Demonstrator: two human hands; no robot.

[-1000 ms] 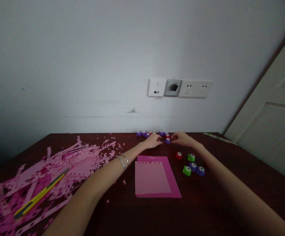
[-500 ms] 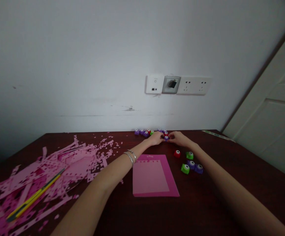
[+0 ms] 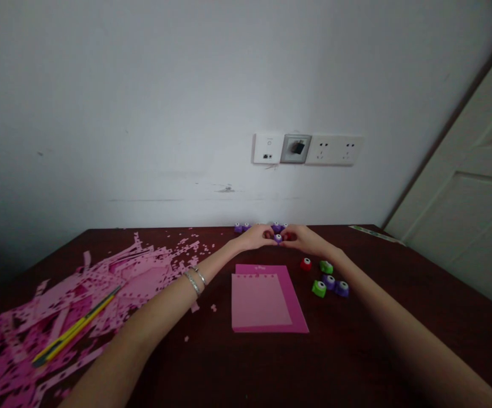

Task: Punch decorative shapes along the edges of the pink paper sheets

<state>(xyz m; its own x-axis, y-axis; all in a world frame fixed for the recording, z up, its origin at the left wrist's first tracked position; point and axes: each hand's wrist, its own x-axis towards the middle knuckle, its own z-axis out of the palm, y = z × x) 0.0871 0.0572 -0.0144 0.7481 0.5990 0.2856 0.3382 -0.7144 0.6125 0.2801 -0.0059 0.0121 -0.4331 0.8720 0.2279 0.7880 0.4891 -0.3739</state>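
A small purple paper punch with a white round button stands near the wall end of the table. My left hand pinches it from the left, fingers curved, while my right hand grips its right side. Behind the hands a row of other small punches, purple ones such as this purple punch among them, lies along the wall, partly hidden by my fingers. Nearer to me lies a light pink sheet on a darker pink sheet, small punched holes along the light one's top edge.
Right of the sheets sit a red punch, a green punch and several others. Pink paper scraps cover the left side, with a yellow craft knife on top. A patterned strip lies far right, below wall sockets.
The purple punch has shifted a little left between both hands. My left hand and forearm have moved left, now covering more of the row behind.
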